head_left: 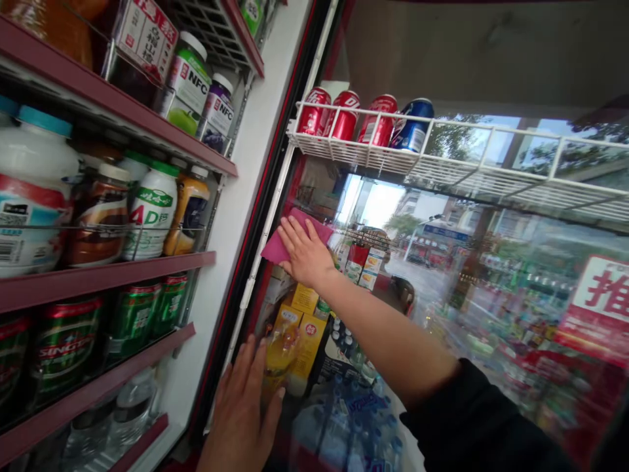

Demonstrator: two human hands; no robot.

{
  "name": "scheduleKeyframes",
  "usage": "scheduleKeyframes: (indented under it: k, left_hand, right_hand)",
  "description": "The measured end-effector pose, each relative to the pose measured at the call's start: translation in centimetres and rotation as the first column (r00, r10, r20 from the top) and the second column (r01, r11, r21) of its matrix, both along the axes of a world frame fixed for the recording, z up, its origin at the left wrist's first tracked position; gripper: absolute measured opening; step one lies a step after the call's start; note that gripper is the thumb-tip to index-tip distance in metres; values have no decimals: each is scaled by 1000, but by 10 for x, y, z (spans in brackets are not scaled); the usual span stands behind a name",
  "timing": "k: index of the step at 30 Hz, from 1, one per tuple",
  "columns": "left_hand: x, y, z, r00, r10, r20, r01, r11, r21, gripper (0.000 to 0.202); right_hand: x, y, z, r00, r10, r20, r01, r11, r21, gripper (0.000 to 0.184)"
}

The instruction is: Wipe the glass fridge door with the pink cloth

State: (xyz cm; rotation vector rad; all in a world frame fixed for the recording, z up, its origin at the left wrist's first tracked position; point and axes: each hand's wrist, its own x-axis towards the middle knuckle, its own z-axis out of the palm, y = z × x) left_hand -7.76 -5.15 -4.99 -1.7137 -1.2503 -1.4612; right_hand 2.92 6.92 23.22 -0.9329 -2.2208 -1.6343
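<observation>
Pink cloth (pixel 280 246) sits flat against the glass door (pixel 491 275) of a drinks fridge, a little left of the middle of the frame. The right hand (pixel 305 252) presses on the cloth with its fingers spread out flat, so it is not gripping anything, just pushing the cloth onto the glass. The arm runs down to the lower right of the frame and ends in a dark sleeve (pixel 472 419).

Low in the middle of the frame, the left hand (pixel 243 410) lies open and flat on the same glass, near the door's edge, with its fingers apart and nothing in it.

Up on the door, a white wire rack (pixel 442 167) holds three red cans (pixel 346 118) and one blue can (pixel 413 126) in a row. On the left side of the frame, dark red shelves (pixel 122 265) carry white bottles (pixel 147 210) with green caps, jars, and green cans (pixel 137 314) lower down. Through the glass you can see yellow boxes (pixel 299 334) and packs of water bottles (pixel 339 426).
</observation>
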Motion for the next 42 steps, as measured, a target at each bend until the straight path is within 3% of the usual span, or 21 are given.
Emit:
scheduleKeyframes:
  k: [2, 5, 10, 13, 19, 21, 23, 27, 30, 33, 36, 40, 42]
  left_hand:
    - [4, 1, 9, 1000, -23, 0, 23, 1000, -2, 76]
    - [11, 9, 34, 997, -68, -32, 69, 998, 13, 75]
    - [24, 32, 90, 991, -100, -91, 105, 993, 56, 75]
    - [32, 40, 113, 984, -92, -151, 102, 993, 62, 75]
    - [48, 36, 131, 968, -97, -232, 115, 991, 63, 72]
    - [53, 33, 134, 965, -106, -240, 129, 988, 82, 72]
    - [55, 32, 135, 965, -112, -239, 138, 986, 93, 72]
    - [54, 35, 132, 966, -124, -227, 146, 986, 85, 74]
    - [50, 42, 127, 968, -128, -218, 150, 985, 88, 75]
    - [43, 49, 125, 969, -130, -209, 152, 984, 90, 75]
    - [32, 57, 126, 973, -135, -187, 156, 982, 102, 76]
    - [12, 63, 136, 979, -110, -171, 133, 982, 131, 76]
    - [2, 63, 144, 986, -87, -146, 104, 988, 114, 76]
  right_hand:
    - [16, -6, 7, 1000, -7, -11, 7, 1000, 28, 98]
    - [54, -18, 0, 999, -1, -36, 4, 997, 83, 98]
    - [141, -53, -17, 991, 2, -131, 18, 988, 155, 101]
    - [201, -83, -21, 980, -49, -194, 85, 979, 184, 99]
    - [327, -146, -38, 909, -162, -384, 275, 926, 260, 91]
    - [355, -157, -48, 876, -161, -454, 315, 905, 287, 89]
    - [366, -160, -58, 831, -137, -540, 350, 882, 315, 89]
    - [335, -146, -71, 726, -48, -686, 398, 843, 362, 90]
    - [283, -124, -75, 736, -40, -676, 347, 879, 326, 87]
    - [225, -98, -76, 849, -46, -526, 203, 948, 244, 86]
    - [166, -68, -74, 931, -46, -361, 128, 970, 207, 92]
    - [84, -37, -68, 989, -112, -92, 128, 973, 190, 76]
    - [48, -28, -62, 982, -177, 71, 160, 966, 204, 70]
